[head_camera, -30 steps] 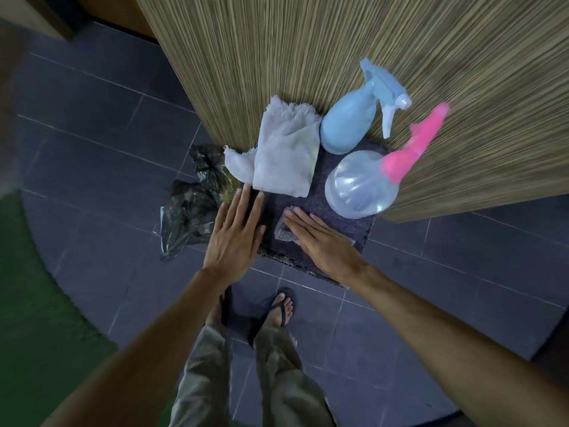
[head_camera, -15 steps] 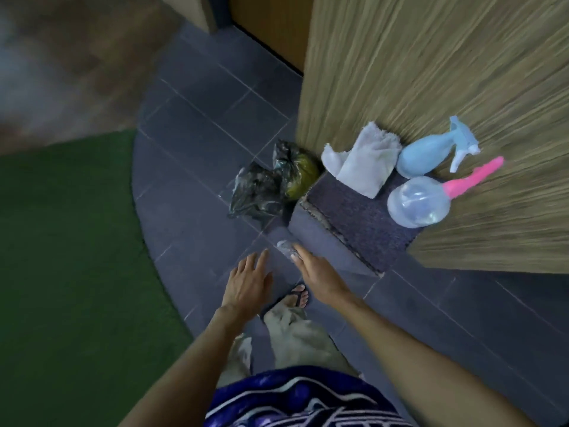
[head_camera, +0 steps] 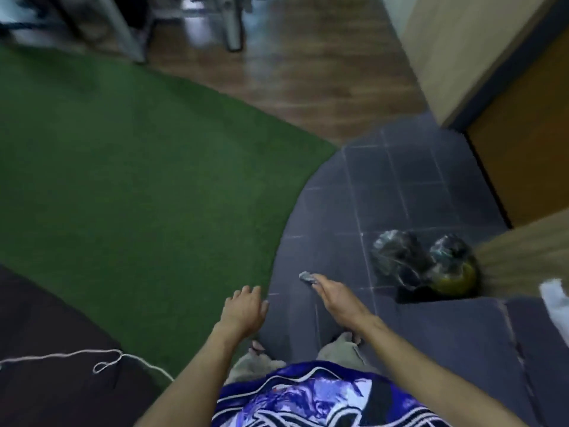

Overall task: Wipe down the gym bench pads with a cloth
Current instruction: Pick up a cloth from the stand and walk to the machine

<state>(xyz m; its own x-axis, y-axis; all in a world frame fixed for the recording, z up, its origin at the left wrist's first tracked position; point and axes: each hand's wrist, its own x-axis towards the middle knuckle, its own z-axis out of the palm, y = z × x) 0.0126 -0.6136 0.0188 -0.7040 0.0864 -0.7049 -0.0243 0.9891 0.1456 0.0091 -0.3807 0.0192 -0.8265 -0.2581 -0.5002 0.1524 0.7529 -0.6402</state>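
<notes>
My blue and white patterned shirt (head_camera: pixel 311 399) fills the bottom of the view, with my pale trousers (head_camera: pixel 258 363) just past it. Both my bare forearms reach forward over the dark tiled floor (head_camera: pixel 388 192). My left hand (head_camera: pixel 243 309) hangs with fingers loosely spread and nothing in it. My right hand (head_camera: pixel 337 295) pinches a small grey crumpled scrap (head_camera: pixel 307 277) at the fingertips; I cannot tell what it is. To my left, a thin white cord (head_camera: pixel 80 354) lies looped on a dark brown mat (head_camera: pixel 46 365). To my right, a dark purple mat (head_camera: pixel 455 343) covers a low step, and at the right edge a white cloth (head_camera: pixel 555 303) lies on it, only partly in view. Just beyond the step, two dark crumpled plastic bags (head_camera: pixel 425 260) sit on the tiles against a straw-coloured panel (head_camera: pixel 523 245). A broad green carpet (head_camera: pixel 123 167) spreads to the left. Farther off is wooden flooring (head_camera: pixel 308 69), and blurred metal frame legs (head_camera: pixel 231 29) stand at the top.
</notes>
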